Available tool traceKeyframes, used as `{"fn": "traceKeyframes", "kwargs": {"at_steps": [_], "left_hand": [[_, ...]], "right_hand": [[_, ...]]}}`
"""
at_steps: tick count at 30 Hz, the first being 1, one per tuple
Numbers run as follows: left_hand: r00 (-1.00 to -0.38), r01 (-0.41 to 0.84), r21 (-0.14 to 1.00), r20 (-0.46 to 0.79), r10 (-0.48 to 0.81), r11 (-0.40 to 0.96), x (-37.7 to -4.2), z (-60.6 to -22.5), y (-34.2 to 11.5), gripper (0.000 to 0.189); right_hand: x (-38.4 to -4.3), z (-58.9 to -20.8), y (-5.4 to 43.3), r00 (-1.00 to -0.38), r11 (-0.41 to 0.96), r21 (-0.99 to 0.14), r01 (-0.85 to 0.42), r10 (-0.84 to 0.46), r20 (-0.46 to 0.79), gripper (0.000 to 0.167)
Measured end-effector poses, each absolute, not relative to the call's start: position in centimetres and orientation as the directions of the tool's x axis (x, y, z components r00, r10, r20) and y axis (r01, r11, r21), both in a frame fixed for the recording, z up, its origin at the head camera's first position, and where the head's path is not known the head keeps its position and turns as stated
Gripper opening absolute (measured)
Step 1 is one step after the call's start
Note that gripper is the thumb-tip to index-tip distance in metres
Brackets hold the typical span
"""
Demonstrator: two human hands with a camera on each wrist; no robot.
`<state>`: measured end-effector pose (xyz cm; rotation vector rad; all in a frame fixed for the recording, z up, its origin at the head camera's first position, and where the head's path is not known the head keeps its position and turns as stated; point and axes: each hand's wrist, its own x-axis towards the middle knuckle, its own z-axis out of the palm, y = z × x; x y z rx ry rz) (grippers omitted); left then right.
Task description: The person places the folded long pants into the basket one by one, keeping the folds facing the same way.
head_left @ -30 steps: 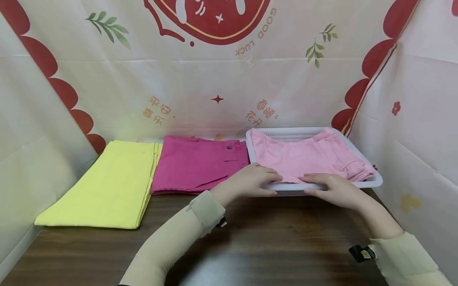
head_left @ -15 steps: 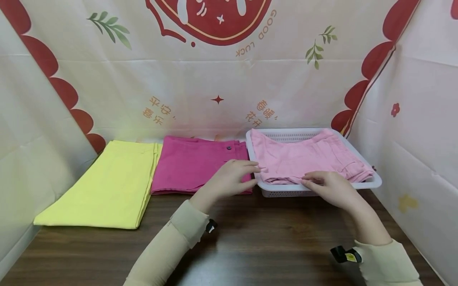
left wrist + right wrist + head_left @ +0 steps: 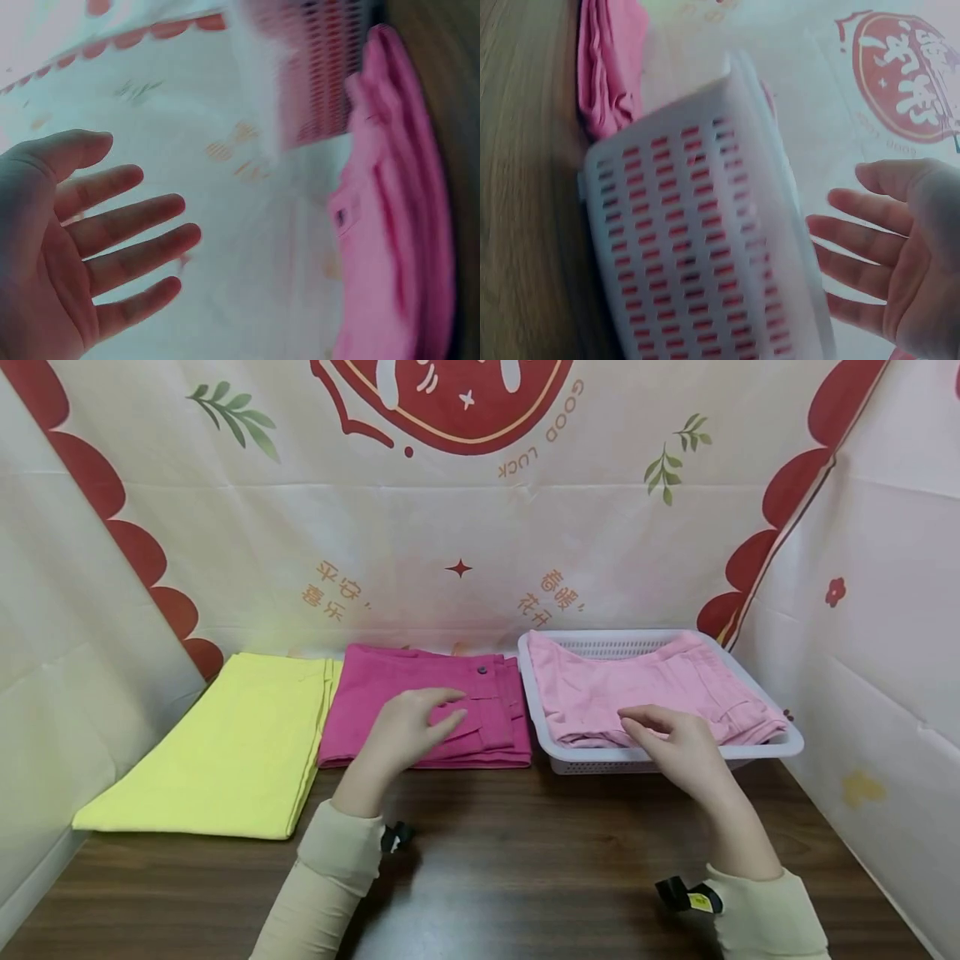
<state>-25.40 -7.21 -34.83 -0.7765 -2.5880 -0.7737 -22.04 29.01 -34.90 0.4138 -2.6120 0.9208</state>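
Light pink folded trousers [image 3: 637, 689] lie inside a white perforated plastic basket [image 3: 600, 765] at the back right of the table. My right hand [image 3: 678, 747] hovers at the basket's front rim, fingers relaxed and holding nothing. In the right wrist view its spread fingers [image 3: 866, 240] stand beside the basket wall. To the left of the basket lie magenta folded trousers [image 3: 405, 702] with a dark button at the waist. My left hand [image 3: 405, 731] is in front of and above them, holding nothing, its fingers [image 3: 139, 232] spread in the left wrist view.
Yellow folded cloth [image 3: 217, 752] lies at the left, its edge against the magenta trousers. The dark wooden table [image 3: 525, 877] runs along the front. Printed fabric walls [image 3: 420, 527] close off the back and both sides.
My left hand has left the basket's front edge and moved left, over the magenta trousers. My right hand has let go of the pink trousers at the rim and drawn slightly back.
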Motion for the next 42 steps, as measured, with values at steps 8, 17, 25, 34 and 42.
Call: {"fn": "traceKeyframes", "kwargs": {"at_steps": [8,17,25,34,42], "left_hand": [[-0.918,0.375,0.574,0.342,0.203,0.728,-25.1,-33.1,-12.6,0.043],[-0.961,0.215,0.666,0.275,0.033,0.714,-25.4,-33.3,-17.5,0.049],[-0.981,0.122,0.689,0.193,-0.019,0.714,-25.6,-33.9,-19.7,0.055],[-0.997,0.02,0.707,0.068,-0.04,0.707,-26.2,-34.5,-20.5,0.061],[-1.0,-0.024,0.689,-0.012,-0.022,0.725,-27.0,-36.2,-20.7,0.06]], "right_hand": [[-21.7,-33.8,25.9,-0.844,0.651,-0.618,-0.44,-0.065,0.533,0.021],[-21.8,-32.7,22.0,-0.852,0.467,-0.743,-0.48,-0.047,0.521,0.021],[-21.8,-31.5,18.0,-0.872,0.328,-0.81,-0.485,-0.114,0.476,0.023],[-22.5,-33.0,13.7,-0.895,0.309,-0.84,-0.445,-0.177,0.409,0.032],[-24.2,-36.9,12.6,-0.921,0.381,-0.838,-0.39,-0.153,0.359,0.044]]}}
